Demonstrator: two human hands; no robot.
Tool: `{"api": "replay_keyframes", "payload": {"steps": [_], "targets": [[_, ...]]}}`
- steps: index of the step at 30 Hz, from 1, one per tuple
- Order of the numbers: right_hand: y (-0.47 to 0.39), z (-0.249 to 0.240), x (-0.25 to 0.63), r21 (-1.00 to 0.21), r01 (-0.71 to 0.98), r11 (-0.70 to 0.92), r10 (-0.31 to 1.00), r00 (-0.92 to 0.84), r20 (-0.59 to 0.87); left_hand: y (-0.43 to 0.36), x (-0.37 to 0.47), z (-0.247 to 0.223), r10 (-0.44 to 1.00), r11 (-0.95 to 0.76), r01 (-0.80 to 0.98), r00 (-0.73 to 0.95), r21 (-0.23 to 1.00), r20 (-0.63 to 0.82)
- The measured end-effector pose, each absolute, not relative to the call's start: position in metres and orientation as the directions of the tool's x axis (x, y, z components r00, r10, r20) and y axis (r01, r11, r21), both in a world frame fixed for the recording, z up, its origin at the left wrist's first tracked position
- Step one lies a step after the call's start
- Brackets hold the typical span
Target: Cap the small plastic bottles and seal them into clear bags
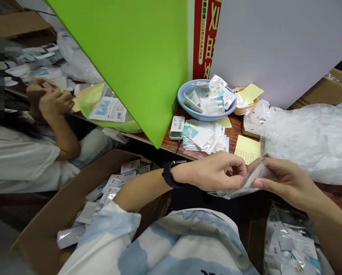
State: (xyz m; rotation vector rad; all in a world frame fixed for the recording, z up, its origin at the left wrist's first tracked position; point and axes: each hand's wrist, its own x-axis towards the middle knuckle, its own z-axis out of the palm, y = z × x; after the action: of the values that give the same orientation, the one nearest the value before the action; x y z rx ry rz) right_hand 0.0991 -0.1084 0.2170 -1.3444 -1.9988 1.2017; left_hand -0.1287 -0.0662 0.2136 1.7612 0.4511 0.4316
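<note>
A clear plastic packet with a white printed card or label lies tilted between my hands, just off the table's front edge. My right hand pinches its right end between thumb and fingers. My left hand, with a black band on the wrist, is closed with thumb and forefinger together at the packet's upper edge; part of the packet runs beneath it. Any small thing between those left fingertips is hidden. Just beyond the hands lies a yellow sheet of small stickers. A stack of flat printed packets is on the table nearby.
A blue basin holds filled packets, beside a small orange basket. Bulky clear plastic covers the right side. A green partition separates me from a co-worker's hands. An open carton of packets stands low left.
</note>
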Motion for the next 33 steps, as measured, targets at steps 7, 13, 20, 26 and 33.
{"api": "replay_keyframes", "payload": {"steps": [7, 13, 20, 26, 33], "targets": [[-0.116, 0.218, 0.077, -0.958, 0.279, 0.066, 0.886, -0.457, -0.072, -0.076, -0.138, 0.212, 0.555, 0.103, -0.109, 0.831, 0.989, 0.034], [-0.12, 0.222, 0.063, -0.953, 0.295, 0.061, 0.897, -0.435, -0.077, -0.085, -0.144, 0.213, 0.535, 0.297, -0.186, 0.845, 0.937, -0.002], [-0.125, 0.23, 0.054, -0.928, 0.366, -0.067, 0.897, -0.385, -0.216, -0.094, -0.151, 0.214, 0.491, 0.358, -0.189, 0.871, 0.914, -0.012], [-0.125, 0.231, 0.049, -0.921, 0.376, -0.1, 0.887, -0.386, -0.254, -0.102, -0.153, 0.213, 0.52, 0.371, -0.193, 0.854, 0.908, -0.03], [-0.12, 0.219, 0.046, -0.954, 0.287, -0.09, 0.895, -0.397, -0.204, -0.1, -0.15, 0.206, 0.628, 0.27, -0.234, 0.778, 0.934, 0.013]]}}
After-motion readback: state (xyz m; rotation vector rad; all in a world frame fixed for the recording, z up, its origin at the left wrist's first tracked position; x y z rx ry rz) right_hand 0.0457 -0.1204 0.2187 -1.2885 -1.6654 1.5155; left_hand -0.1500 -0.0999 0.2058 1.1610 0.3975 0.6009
